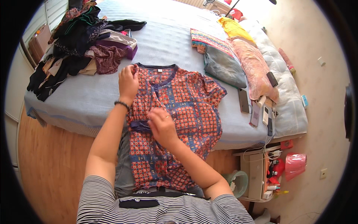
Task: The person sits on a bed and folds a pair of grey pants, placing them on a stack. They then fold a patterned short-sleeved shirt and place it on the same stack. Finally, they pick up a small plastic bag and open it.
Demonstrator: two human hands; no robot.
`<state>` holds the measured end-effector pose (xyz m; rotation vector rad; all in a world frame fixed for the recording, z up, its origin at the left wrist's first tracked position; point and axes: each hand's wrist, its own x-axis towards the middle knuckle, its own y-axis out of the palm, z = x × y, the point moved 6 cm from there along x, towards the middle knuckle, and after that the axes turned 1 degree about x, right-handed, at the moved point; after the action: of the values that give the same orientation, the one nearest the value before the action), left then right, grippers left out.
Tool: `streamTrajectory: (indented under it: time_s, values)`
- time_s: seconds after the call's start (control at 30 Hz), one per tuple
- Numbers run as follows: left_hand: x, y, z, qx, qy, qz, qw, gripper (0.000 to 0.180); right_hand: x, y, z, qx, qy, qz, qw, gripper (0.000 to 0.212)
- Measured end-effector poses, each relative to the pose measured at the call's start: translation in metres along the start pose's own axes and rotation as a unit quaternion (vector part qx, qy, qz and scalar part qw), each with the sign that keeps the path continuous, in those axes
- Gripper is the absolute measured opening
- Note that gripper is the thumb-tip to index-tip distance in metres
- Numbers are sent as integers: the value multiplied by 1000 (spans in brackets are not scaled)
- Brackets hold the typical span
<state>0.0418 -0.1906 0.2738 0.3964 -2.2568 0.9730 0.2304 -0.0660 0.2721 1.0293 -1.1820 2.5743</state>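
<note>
A patterned short-sleeved shirt (186, 108), red and blue with a dark blue neckband, lies spread over the near edge of the bed, its lower part hanging toward my lap. My left hand (128, 84) is closed on its shoulder at the left of the collar. One sleeve is folded inward across the front, and its dark blue cuff (140, 126) shows there. At the inner end of that cuff, my right hand (163, 127) has its fingers curled on the cloth. The other sleeve (215, 90) sticks out to the right.
A heap of mixed clothes (80, 48) covers the bed's far left. Folded jeans (223, 67) lie to the right, near a pink pillow (251, 67), phones (243, 100) and cables. Beyond the bed's right corner stand a bedside cabinet (253, 171) and a pale green bin (240, 183).
</note>
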Motion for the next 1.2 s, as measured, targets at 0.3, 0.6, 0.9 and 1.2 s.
streamTrajectory:
  time_s: [0.3, 0.6, 0.9, 1.2]
  values:
    - [-60, 41, 7, 163, 25, 211, 963, 70, -36, 29, -81, -251, 178, 147, 940, 75]
    - [-86, 32, -28, 197, 23, 292, 936, 70, -36, -31, -105, 15, 155, 1, 988, 42]
    - [-114, 24, -60, 178, 142, 268, 936, 57, -71, -175, -372, -83, 567, -172, 801, 48]
    - [-103, 89, -84, -692, -443, 324, 468, 78, 41, -98, -132, -90, 31, -36, 995, 34]
